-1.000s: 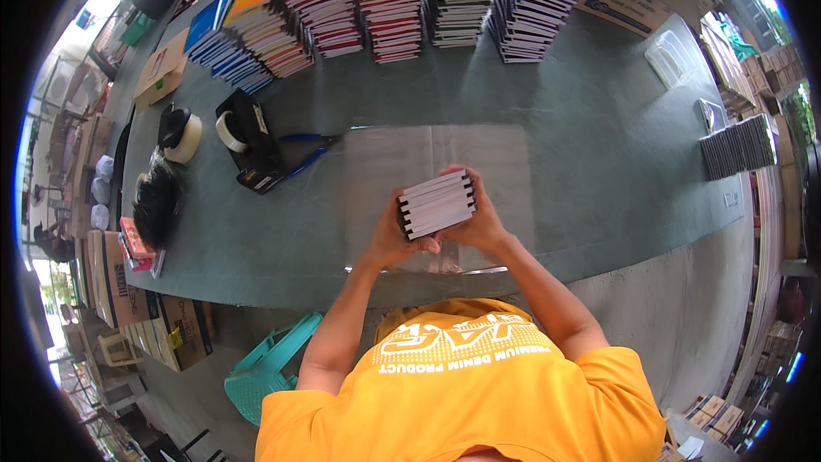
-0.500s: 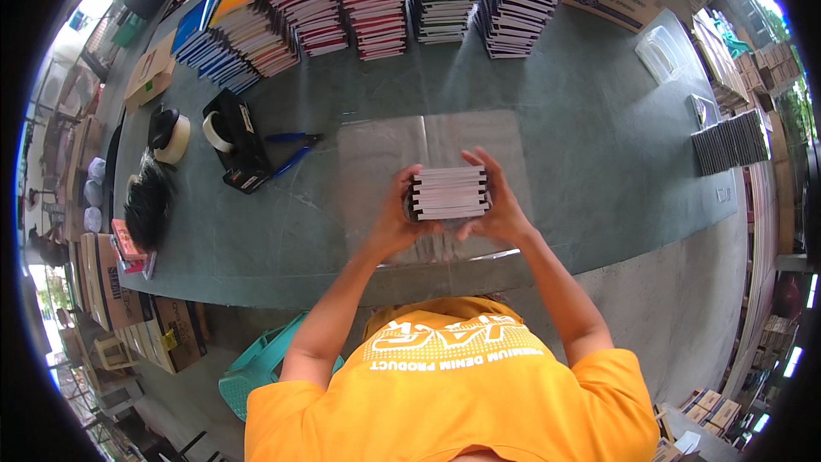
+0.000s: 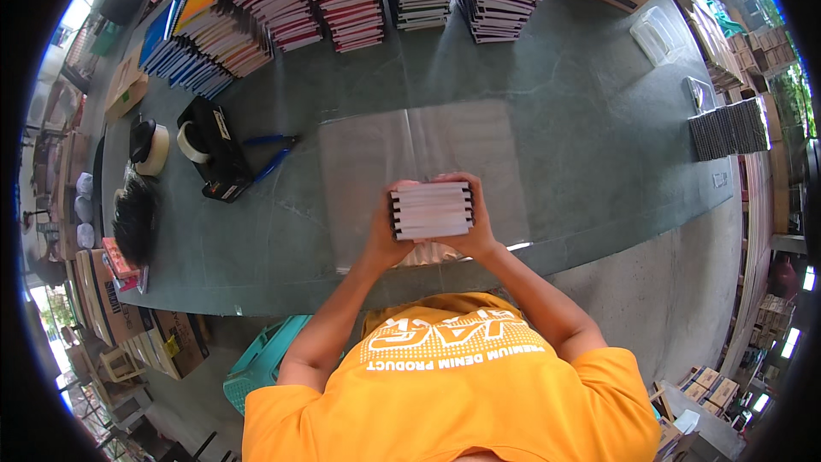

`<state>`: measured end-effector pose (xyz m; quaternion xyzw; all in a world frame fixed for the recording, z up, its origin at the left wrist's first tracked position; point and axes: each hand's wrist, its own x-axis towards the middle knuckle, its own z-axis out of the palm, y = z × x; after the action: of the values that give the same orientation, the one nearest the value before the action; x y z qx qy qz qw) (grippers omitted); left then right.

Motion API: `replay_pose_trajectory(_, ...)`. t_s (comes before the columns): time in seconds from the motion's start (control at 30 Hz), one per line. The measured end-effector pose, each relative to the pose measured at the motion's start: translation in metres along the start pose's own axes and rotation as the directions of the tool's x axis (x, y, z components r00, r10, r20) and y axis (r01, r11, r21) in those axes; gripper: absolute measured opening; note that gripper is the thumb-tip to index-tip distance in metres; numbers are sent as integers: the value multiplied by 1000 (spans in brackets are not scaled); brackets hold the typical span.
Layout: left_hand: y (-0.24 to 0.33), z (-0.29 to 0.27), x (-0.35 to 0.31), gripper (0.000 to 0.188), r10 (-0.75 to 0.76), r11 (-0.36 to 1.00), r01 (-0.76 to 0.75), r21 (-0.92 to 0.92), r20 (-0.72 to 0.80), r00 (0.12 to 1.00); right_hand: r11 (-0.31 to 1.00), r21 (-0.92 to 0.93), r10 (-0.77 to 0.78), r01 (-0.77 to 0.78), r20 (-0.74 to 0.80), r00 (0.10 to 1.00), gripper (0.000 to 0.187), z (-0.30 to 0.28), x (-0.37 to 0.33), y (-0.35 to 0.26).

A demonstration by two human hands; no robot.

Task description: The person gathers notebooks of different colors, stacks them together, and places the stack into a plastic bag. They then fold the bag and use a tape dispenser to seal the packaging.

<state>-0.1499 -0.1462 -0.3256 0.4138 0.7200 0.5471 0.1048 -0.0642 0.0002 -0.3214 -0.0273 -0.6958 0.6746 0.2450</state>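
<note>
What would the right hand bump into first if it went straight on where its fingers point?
Probably the left hand: the right hand's fingers curl leftward over the far side of the notebook stack both hands hold. Depth there is hard to judge.

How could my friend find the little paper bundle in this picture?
Start at the big green table and find the clear plastic sheet near its closest edge. There, the person's left hand and right hand hold the bundle between them. Unlike the tall, bright-covered stacks farther back, it's small, showing white layers with black ends.
</note>
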Motion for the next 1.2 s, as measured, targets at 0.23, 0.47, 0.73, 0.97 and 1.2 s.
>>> replay_pose_trajectory(0.23, -5, -2, 3, 76, -220, 960, 232, -155, 90, 971, 928, -364, 125, -77, 110, 986, 91, -22, -6, 29)
replay_pose_trajectory(0.47, 27, -26, 54, 70, -624, 509, 802, -312, 508, 594, 632, -581, 657, -513, 50, 752, 90, -22, 50, -18)
replay_pose_trajectory(0.73, 34, -23, 52, 58, -644, 536, 779, -325, 439, 627, 446, -775, 720, -448, 14, 694, 90, -26, 52, -24)
replay_pose_trajectory(0.97, 25, -26, 43, 71, -550, 834, 540, 111, 244, 799, 434, -809, 683, -397, 9, 730, 92, -25, 50, -17)
replay_pose_trajectory(1.2, 25, -24, 25, 85, -724, 658, 751, -58, 227, 652, 412, -827, 711, -382, 30, 702, 94, -27, 52, -17)
